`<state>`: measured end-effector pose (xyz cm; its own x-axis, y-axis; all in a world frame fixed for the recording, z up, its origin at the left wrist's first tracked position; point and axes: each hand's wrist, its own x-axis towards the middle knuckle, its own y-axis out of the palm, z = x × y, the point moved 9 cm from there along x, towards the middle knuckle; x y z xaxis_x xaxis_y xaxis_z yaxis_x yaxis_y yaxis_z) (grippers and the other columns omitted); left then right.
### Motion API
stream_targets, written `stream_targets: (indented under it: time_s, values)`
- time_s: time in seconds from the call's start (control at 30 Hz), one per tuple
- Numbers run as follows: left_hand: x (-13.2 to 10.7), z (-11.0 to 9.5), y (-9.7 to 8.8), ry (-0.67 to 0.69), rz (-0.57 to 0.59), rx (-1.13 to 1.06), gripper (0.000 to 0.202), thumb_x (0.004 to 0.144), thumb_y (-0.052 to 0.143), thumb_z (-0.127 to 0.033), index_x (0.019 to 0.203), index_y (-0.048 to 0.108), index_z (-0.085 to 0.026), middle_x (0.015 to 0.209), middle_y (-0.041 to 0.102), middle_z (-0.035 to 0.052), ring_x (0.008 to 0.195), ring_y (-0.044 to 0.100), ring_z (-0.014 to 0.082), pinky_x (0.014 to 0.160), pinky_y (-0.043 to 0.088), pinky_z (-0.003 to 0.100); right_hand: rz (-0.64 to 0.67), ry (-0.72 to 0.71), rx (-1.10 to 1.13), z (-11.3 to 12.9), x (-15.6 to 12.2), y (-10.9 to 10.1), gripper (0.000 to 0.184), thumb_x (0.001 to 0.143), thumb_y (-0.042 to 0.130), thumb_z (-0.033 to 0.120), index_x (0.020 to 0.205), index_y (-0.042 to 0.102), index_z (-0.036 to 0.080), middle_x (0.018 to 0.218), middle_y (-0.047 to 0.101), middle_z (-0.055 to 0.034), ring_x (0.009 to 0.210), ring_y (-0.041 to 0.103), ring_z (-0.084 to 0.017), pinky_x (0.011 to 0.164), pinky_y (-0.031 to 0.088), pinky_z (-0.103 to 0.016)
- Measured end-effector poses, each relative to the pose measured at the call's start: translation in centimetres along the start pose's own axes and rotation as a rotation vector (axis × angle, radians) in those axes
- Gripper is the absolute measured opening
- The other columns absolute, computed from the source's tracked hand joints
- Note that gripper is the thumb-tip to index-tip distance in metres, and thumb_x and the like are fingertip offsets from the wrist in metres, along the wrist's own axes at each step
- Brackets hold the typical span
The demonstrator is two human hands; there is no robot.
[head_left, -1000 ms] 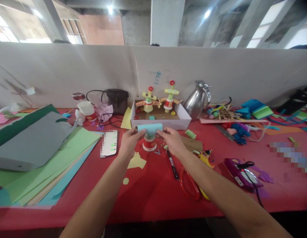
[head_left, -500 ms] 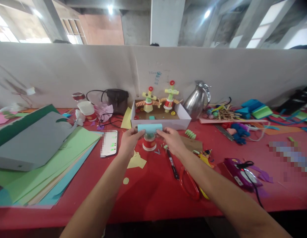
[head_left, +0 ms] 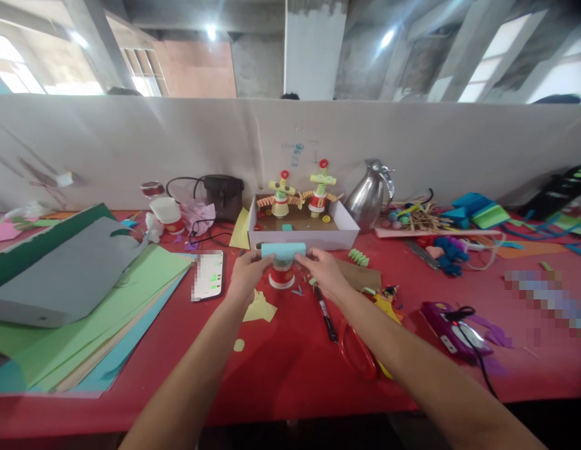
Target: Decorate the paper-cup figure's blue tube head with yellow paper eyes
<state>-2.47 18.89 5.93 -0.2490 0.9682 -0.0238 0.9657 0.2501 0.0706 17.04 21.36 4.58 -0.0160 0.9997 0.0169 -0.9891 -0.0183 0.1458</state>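
Note:
My left hand [head_left: 246, 273] and my right hand [head_left: 324, 270] each pinch one end of a light blue paper roll [head_left: 283, 250], held level over a small red and white cup [head_left: 282, 277] that stands on the red tablecloth [head_left: 290, 362]. The roll rests on or just above the cup's top. Right behind them sits a white shallow box [head_left: 302, 232] with two little paper figures [head_left: 300, 190] standing in it.
A stack of coloured paper sheets [head_left: 79, 300] lies at the left, a phone [head_left: 207, 275] beside it. A black marker [head_left: 325, 312] and red scissors [head_left: 358, 350] lie under my right forearm. A steel jug [head_left: 371, 195], a purple glue gun [head_left: 452, 322] and craft scraps fill the right.
The view has tilted slightly, so everything sits a bit lower in the picture. My hands still hold the blue roll over the cup.

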Motion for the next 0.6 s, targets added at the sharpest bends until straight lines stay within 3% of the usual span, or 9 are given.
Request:
stream_targets:
  time_s: [0.1, 0.37, 0.6]
  values:
    - [-0.2, 0.3, -0.2, -0.021, 0.0, 0.007, 0.038, 0.056, 0.086, -0.046, 0.075, 0.071, -0.017, 0.072, 0.069, 0.0044, 0.067, 0.061, 0.016, 0.061, 0.04, 0.027, 0.002, 0.0, -0.035, 0.2, -0.3, 0.0, 0.033, 0.063, 0.082, 0.046, 0.074, 0.066, 0.02, 0.065, 0.069, -0.0003, 0.062, 0.063, -0.017, 0.057, 0.045, -0.028]
    - [-0.6, -2.3, -0.4, 0.005, 0.014, 0.011, 0.04, 0.056, 0.085, -0.048, 0.081, 0.07, -0.02, 0.083, 0.073, 0.0048, 0.07, 0.066, 0.0173, 0.062, 0.041, 0.028, 0.004, -0.04, -0.083, 2.6, -0.3, 0.0, 0.029, 0.068, 0.079, 0.039, 0.086, 0.067, 0.021, 0.084, 0.07, 0.0009, 0.072, 0.063, -0.015, 0.066, 0.046, -0.027]
    - [-1.2, -1.9, -1.6, -0.016, -0.03, 0.054, 0.047, 0.056, 0.085, -0.044, 0.092, 0.068, -0.019, 0.091, 0.071, 0.005, 0.072, 0.066, 0.0159, 0.056, 0.038, 0.024, -0.075, -0.035, -0.107, 2.9, -0.8, -1.4, 0.036, 0.069, 0.077, 0.039, 0.096, 0.062, 0.02, 0.094, 0.067, -0.0006, 0.072, 0.063, -0.015, 0.064, 0.045, -0.028]
